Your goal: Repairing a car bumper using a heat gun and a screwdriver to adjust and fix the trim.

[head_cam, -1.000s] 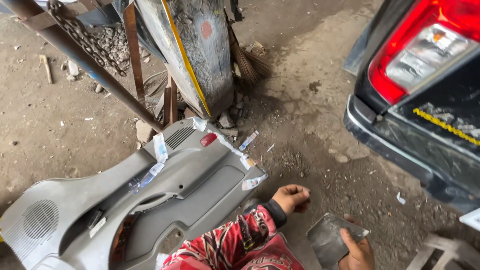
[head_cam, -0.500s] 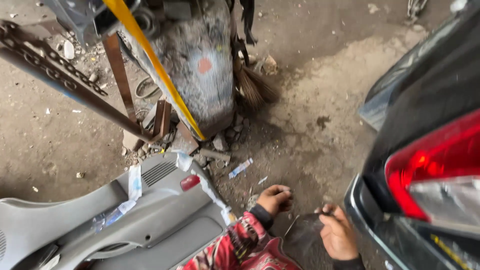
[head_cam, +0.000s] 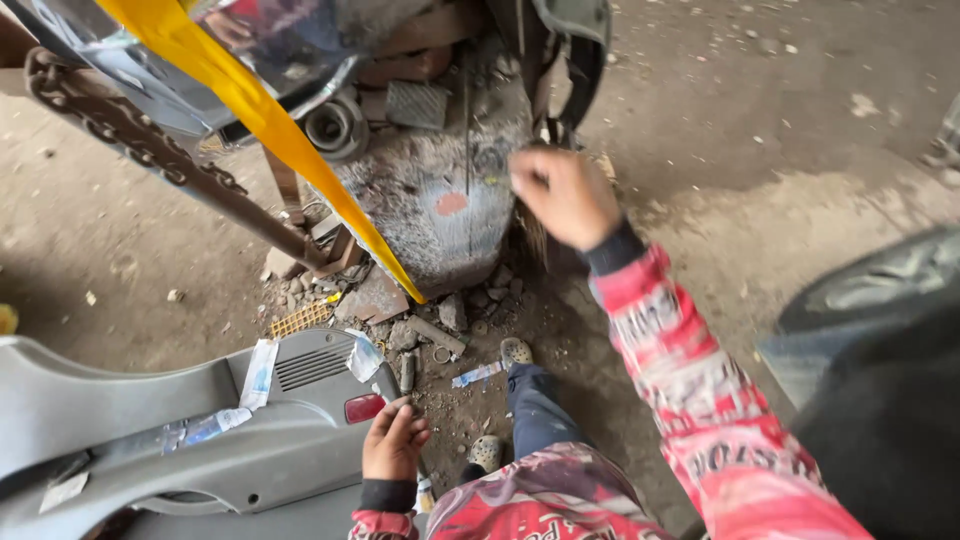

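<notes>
My left hand (head_cam: 395, 440) is low in the view, fingers curled over the right edge of a grey car door panel (head_cam: 150, 440), beside the panel's red reflector (head_cam: 364, 407). My right hand (head_cam: 565, 195) is raised in front of a dirty, rusted metal drum (head_cam: 440, 200), with its fingers bent and blurred by motion. I cannot tell whether that hand holds anything. Both sleeves are red and white patterned. My leg in blue jeans (head_cam: 535, 410) and a worn shoe (head_cam: 515, 351) lie between the two hands.
A yellow strap (head_cam: 250, 110) and a rusty perforated metal bar (head_cam: 160, 160) slant across the top left. Rubble and broken bricks (head_cam: 400, 320) lie at the drum's foot. Part of a dark car body (head_cam: 880, 330) fills the right edge. The ground is dirt and concrete.
The view has swung left and up. My right hand rose from the ground toward the drum, and the dark flat piece is gone from view. My left hand moved onto the door panel's edge.
</notes>
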